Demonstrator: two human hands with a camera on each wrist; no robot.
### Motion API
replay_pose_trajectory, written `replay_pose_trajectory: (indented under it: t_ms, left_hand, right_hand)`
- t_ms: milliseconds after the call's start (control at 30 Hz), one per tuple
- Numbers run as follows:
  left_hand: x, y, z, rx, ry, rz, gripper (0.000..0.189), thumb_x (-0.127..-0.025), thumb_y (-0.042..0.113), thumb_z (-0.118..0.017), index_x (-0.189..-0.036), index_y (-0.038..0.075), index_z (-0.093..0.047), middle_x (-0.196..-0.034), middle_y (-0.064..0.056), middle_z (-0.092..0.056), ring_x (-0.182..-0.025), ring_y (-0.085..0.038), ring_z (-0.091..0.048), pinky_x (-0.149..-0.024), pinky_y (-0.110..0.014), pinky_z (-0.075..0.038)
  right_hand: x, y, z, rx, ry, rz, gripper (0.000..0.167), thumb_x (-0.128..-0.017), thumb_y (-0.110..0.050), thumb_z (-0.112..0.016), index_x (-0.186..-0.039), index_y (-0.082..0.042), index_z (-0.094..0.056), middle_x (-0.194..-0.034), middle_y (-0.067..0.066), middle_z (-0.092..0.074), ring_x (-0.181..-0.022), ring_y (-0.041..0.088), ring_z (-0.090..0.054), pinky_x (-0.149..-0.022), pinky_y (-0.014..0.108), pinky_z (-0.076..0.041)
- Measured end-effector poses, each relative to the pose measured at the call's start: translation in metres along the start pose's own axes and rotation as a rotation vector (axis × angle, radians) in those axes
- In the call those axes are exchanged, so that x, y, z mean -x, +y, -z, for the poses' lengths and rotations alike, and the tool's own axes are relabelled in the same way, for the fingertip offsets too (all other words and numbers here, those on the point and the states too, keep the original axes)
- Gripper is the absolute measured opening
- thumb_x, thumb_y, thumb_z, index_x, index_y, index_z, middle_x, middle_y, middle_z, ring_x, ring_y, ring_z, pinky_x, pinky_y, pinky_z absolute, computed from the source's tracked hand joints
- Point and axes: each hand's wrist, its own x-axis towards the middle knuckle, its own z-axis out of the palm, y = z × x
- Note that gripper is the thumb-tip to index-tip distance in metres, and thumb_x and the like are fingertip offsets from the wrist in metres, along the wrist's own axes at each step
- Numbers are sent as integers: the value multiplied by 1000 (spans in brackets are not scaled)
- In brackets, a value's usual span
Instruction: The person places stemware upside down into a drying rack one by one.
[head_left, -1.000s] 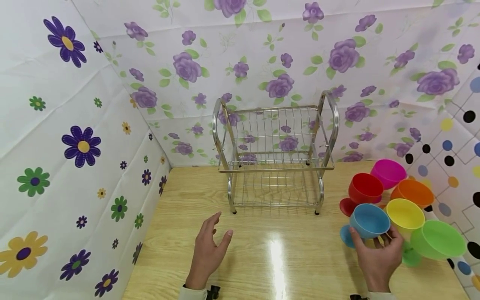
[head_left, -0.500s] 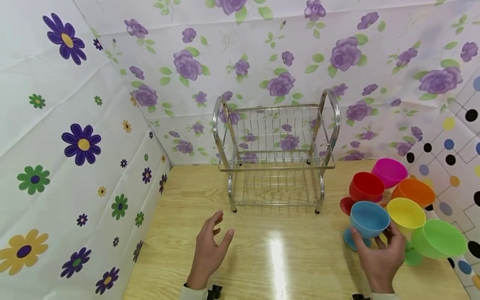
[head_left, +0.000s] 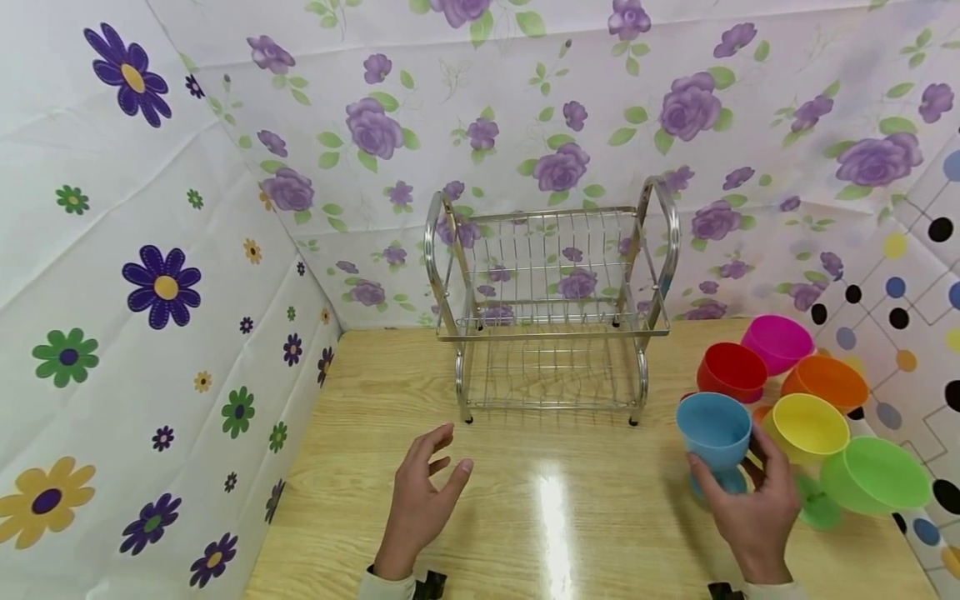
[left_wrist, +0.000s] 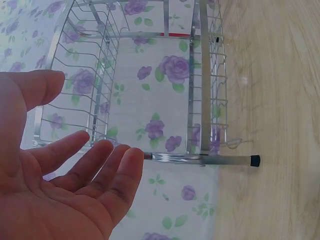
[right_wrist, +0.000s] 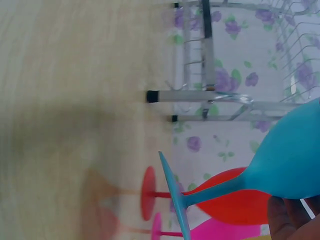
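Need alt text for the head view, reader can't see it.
A right hand holds a blue stemmed plastic cup beside five similar cups in red, magenta, orange, yellow and green. An empty left hand is before a two-tier silver wire rack on a light wood-grain table.

"Where's the rack [head_left: 552, 337]?"
"On the table [head_left: 375, 375], at the back, before the rear wall [head_left: 517, 92]."
"And the cups [head_left: 810, 423]?"
"Right of the rack, near the right wall [head_left: 918, 275]: five together, one in the right hand [head_left: 756, 518] at their left edge."
"The left hand [head_left: 422, 504]?"
"Before the rack's left end."
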Motion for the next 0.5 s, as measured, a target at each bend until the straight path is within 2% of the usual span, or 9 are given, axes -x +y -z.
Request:
replay_pose_trajectory:
  t_ms: [100,300,500]
  left_hand:
    - [0,5,0,14,-11,-9,54,-102,34,-73,-152,26,-54,-149,0,-57,-137,-22,-58,-103,-41,-61]
    - [0,17,3,37,-24,-68,53,-103,28,-72,-152,24,-54,-149,-2,-58,-136,-28,-59,-101,-45,-62]
    - [1,30,4,19,-48,-106,52,-104,25,-71,-153,25,-53,-150,-2,-57,-136,-28,-59,-101,-41,-62]
  right_hand:
    - [-2,-11,0,-17,-20,25,102,-62,-1,-101,-152,-22,-58,-145,12,-66,-116,-14,-58,-95,3,-48]
    - [-7,-24,0,-54,-68,128,105,-54,3,-103,-149,-13,-62,-142,17,-66,-119,-13,-57,-93,3,-47]
    - [-8,-34,0,-46,-127,222,104,-54,4,-101,-149,-7,-61,-142,25,-62,-126,-13,-51,-96,1,-41]
